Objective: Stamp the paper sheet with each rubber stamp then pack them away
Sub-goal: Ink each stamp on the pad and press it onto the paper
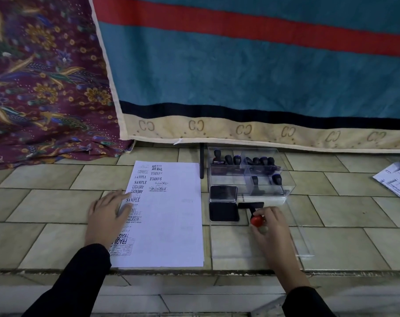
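Observation:
A white paper sheet (171, 213) lies on the tiled floor, with several black stamp marks down its left half. My left hand (108, 215) rests flat on the sheet's left edge, fingers straight. My right hand (268, 225) grips the red knob of a rubber stamp (253, 208) that lies on its side, its black base by the ink pad. The open black ink pad (224, 211) sits just right of the sheet, its lid (223, 192) raised behind it. A clear plastic box (286, 179) behind holds several black-handled stamps.
The box's clear lid (304, 239) lies flat on the floor under my right hand. A black pen (202, 163) lies between sheet and box. More printed papers (395, 177) lie at the far right. Hanging cloths close off the back. A step edge runs under my forearms.

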Demonstrator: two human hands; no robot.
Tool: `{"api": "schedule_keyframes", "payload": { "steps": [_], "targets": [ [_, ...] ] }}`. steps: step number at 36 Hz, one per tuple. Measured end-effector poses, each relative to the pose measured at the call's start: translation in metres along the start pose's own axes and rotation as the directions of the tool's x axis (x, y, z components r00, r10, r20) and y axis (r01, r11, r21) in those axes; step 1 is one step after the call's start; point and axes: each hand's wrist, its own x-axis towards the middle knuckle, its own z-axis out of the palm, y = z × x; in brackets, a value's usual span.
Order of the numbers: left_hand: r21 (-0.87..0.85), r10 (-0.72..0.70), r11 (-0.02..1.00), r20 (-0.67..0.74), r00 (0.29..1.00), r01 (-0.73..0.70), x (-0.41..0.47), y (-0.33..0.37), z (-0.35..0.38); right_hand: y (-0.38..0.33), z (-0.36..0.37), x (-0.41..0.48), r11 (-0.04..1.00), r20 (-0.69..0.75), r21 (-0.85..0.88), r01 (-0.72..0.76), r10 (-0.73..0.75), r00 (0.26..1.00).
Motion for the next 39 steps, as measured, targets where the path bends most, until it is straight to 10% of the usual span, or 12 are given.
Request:
{"api": "schedule_keyframes", "payload": {
  "steps": [12,20,29,39],
  "targets": [
    [-0.012,0.004,1.000,-0.014,1.000,-0.004,-0.001,0.000,0.000,0.005,0.003,0.013,1.000,0.068,-0.027,-0.017,0.019,0.998],
    [-0.019,-0.003,1.000,-0.003,1.000,0.003,-0.001,0.003,-0.002,-0.016,-0.013,0.080,0.995,-0.163,0.066,-0.078,0.088,0.983],
    [-0.030,-0.003,1.000,0.001,1.000,0.003,-0.002,0.003,-0.003,0.014,0.005,0.161,0.866,0.258,-0.414,-0.281,0.407,0.876],
    [-0.026,-0.010,1.000,0.012,1.000,0.010,-0.001,0.004,-0.004,0.015,0.018,0.178,0.849,0.226,-0.413,-0.329,0.445,0.866]
  ]
}}
